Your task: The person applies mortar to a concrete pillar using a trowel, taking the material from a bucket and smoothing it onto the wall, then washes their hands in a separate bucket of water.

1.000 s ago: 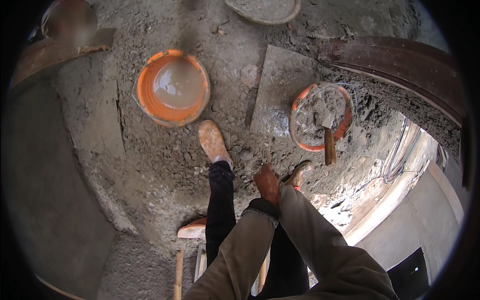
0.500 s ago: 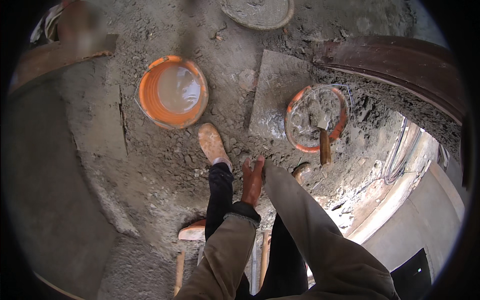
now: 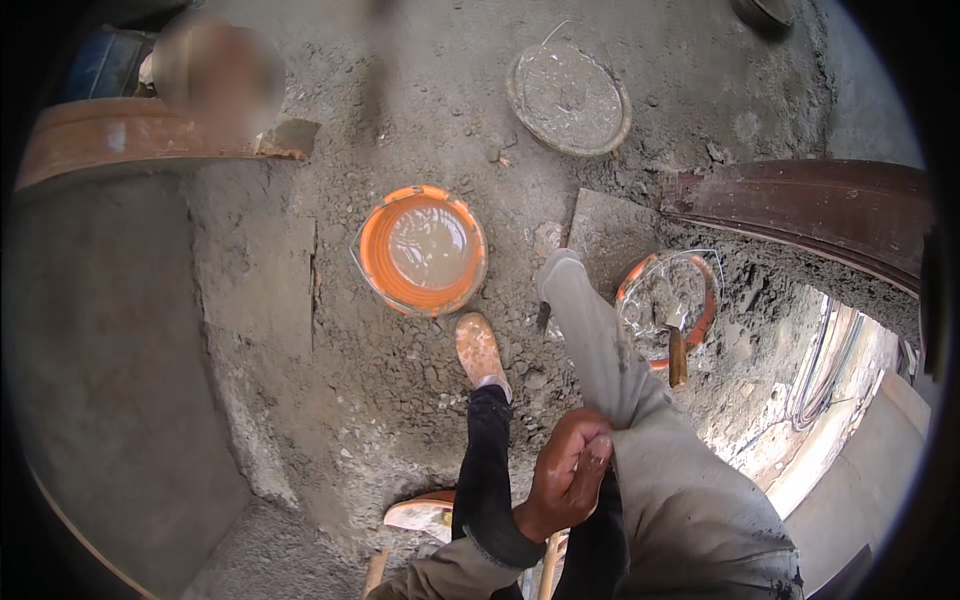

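Observation:
My left hand (image 3: 570, 475) is closed on the cloth of my right sleeve (image 3: 645, 395), pinching it along the forearm. The right arm stretches forward, and its loose grey sleeve end covers my right hand, so its fingers are hidden. Beyond my left foot stands an orange bucket (image 3: 377, 255) holding cloudy, greyish water. To the right, partly behind the sleeve, another orange-rimmed bucket (image 3: 708, 320) contains wet grey mortar. A trowel lies in it, its wooden handle (image 3: 678, 358) sticking out over the near rim.
A round pan of grey mortar (image 3: 570, 95) lies farther ahead. Near the right bucket is a flat board (image 3: 610, 220). A dark reddish curved beam (image 3: 800, 205) runs along the right, with coiled cables (image 3: 815, 385) below. Rubble covers the ground. Another person's blurred head (image 3: 220, 75) appears at upper left.
My left hand has moved from the right cuff back along the forearm and now grips the sleeve. My right arm has reached farther forward. The view has shifted, bringing the mortar pan fully into sight.

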`<state>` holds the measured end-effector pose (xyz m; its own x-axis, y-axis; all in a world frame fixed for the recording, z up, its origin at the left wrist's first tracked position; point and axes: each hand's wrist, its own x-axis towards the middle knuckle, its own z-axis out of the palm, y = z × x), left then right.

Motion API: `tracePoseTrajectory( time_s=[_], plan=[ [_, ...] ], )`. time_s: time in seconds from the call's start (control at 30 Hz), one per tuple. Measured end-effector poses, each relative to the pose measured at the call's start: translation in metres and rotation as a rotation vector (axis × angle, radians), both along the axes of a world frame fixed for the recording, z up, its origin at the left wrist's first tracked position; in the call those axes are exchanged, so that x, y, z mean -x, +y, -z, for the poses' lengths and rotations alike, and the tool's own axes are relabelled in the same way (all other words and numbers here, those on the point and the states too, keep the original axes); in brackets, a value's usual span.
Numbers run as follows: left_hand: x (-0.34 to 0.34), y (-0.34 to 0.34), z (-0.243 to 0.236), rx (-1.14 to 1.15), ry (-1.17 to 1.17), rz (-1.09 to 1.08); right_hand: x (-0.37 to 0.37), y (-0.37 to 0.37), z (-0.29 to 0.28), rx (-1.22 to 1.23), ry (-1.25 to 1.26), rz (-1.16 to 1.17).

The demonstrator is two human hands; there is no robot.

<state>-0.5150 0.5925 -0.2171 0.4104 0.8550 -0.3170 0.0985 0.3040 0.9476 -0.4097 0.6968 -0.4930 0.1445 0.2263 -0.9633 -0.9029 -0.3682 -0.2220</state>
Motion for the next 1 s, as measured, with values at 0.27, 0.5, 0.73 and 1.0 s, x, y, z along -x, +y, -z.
tracePoseTrajectory(
  time_s=[0.27, 0.5, 0.73, 1.0],
  plan=[
    [0.044, 0.040, 0.069, 0.165, 0.116, -0.300, 0.018, 0.012, -0.041, -0.268, 0.130, 0.025],
    [0.054, 0.101, 0.117, 0.081, 0.123, 0.104, 0.048, -0.010, -0.100, -0.356, 0.037, -0.004],
    [0.005, 0.073, 0.104, -0.674, 0.642, 0.181, 0.093, -0.060, -0.013, -0.328, -0.210, 0.119],
    [0.031, -0.027, 0.096, 0.892, -0.429, -0.545, 0.018, -0.042, -0.105, -0.232, 0.020, 0.504]
  ],
)
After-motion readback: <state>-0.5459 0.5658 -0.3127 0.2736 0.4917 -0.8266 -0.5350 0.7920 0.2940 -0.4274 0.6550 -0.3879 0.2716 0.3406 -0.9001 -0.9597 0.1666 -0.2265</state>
